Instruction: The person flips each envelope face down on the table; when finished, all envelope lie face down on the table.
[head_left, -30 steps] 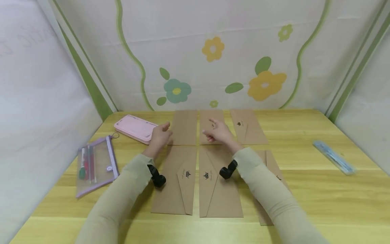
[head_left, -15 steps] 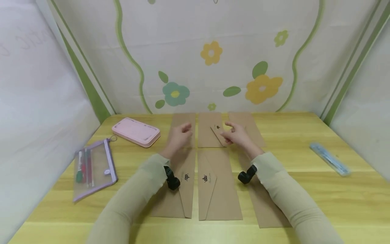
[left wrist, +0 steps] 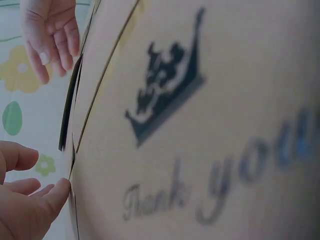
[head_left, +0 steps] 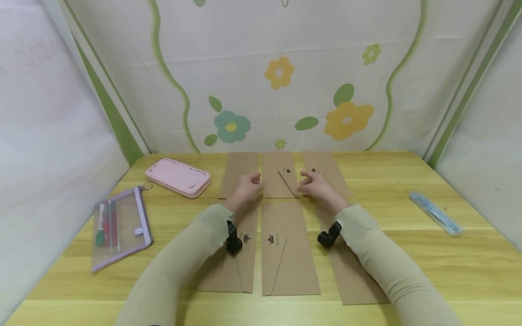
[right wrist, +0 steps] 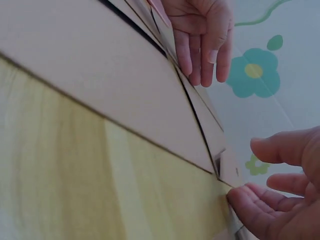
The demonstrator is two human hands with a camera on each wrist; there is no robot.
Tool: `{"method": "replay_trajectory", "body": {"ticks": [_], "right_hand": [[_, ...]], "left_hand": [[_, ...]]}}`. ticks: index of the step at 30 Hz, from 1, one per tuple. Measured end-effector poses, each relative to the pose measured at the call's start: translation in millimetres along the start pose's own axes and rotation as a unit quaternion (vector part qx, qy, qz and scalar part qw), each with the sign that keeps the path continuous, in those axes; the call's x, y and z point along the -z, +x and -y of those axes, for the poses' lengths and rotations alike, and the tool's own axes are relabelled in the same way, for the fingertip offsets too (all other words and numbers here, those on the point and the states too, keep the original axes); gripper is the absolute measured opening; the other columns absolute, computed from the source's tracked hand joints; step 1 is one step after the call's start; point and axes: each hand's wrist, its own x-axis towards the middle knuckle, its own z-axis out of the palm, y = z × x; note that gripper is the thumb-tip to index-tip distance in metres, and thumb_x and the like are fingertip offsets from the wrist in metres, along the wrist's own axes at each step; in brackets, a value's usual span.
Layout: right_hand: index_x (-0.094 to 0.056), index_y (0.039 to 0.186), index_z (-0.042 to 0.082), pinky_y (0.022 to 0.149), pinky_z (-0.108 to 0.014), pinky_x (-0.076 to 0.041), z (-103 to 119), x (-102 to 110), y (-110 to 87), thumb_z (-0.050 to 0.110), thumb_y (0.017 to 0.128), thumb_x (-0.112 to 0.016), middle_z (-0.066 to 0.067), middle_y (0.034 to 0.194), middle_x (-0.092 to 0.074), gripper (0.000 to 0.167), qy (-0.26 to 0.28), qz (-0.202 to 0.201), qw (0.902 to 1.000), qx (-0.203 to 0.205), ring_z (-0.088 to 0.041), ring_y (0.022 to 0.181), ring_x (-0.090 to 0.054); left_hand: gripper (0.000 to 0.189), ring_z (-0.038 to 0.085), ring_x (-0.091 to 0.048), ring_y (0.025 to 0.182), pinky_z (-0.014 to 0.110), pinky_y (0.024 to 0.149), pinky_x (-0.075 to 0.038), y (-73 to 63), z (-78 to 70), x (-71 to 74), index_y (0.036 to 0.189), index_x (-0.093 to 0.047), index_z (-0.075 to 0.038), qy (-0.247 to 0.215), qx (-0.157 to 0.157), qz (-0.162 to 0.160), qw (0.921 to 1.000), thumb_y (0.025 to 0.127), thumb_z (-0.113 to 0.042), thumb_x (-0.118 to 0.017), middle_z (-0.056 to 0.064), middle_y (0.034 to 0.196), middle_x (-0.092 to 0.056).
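Note:
Brown paper envelopes lie in two rows of three. My left hand (head_left: 246,189) is low over the right side of the back left envelope (head_left: 236,167), fingers loosely bent and thumb apart. My right hand (head_left: 316,185) is at the right edge of the back middle envelope (head_left: 271,181), overlapping the back right envelope (head_left: 326,160); its fingertips (right wrist: 237,197) are near the edge. Neither hand holds anything. A black crown and "Thank you" print (left wrist: 165,85) fills the left wrist view. The front left envelope (head_left: 222,280) and front right envelope (head_left: 359,285) are partly hidden by the forearms.
A pink case (head_left: 178,176) and a clear zip pouch (head_left: 122,228) with purple edging and pens inside lie at left. A slim blue packet (head_left: 435,213) lies at right. The front middle envelope (head_left: 297,262) is between my forearms. A white flowered cloth (head_left: 244,68) hangs behind.
Both hands have shifted right, the left from beside the pink case to the back left envelope, the right to the back middle envelope's right edge. Lately they came slightly lower. The envelopes look unmoved.

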Motion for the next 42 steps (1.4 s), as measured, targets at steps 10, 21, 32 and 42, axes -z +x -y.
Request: {"method": "replay_trajectory", "body": {"ticks": [10,21,32,42], "right_hand": [[-0.03,0.141,-0.005,0.084,-0.025,-0.047,-2,-13,4.7,0.001,0.079,-0.066,-0.023,0.129,-0.046,0.072,-0.002,0.004,0.9999,-0.015,-0.026,0.106,-0.05],[-0.037,0.137,-0.004,0.09,-0.029,-0.046,1,-19,8.7,-0.01,0.076,-0.062,-0.021,0.129,-0.048,0.066,0.019,-0.021,0.9993,-0.024,-0.03,0.115,-0.048],[-0.033,0.14,-0.003,0.098,-0.032,-0.042,0,-10,5.5,-0.007,0.08,-0.062,-0.02,0.135,-0.044,0.067,0.066,0.002,0.9973,-0.033,-0.028,0.121,-0.044],[-0.034,0.139,-0.006,0.1,-0.033,-0.042,9,-17,4.2,-0.004,0.083,-0.061,-0.023,0.135,-0.043,0.062,0.088,0.001,0.9952,-0.042,-0.032,0.122,-0.045]], "left_hand": [[0.055,0.023,-0.054,0.106,0.022,0.077,-0.047,0.2,7.0,-7.0,0.138,-0.037,0.003,-0.02,0.037,-0.002,0.9991,0.085,0.006,-0.051,0.019,0.139,-0.044],[0.058,0.027,-0.04,0.129,0.032,0.097,-0.044,-0.3,9.6,-7.7,0.139,-0.037,0.001,-0.089,0.057,-0.012,0.9944,0.083,0.008,-0.051,0.018,0.139,-0.043],[0.047,0.024,-0.047,0.122,0.031,0.093,-0.046,-1.8,2.1,-10.8,0.133,-0.045,0.003,-0.166,0.048,-0.064,0.9829,0.086,0.008,-0.05,0.015,0.134,-0.049],[0.047,0.018,-0.048,0.115,0.024,0.088,-0.044,0.9,1.5,-9.0,0.13,-0.049,0.002,-0.238,0.01,-0.098,0.9663,0.084,0.013,-0.048,0.013,0.127,-0.053]]}}
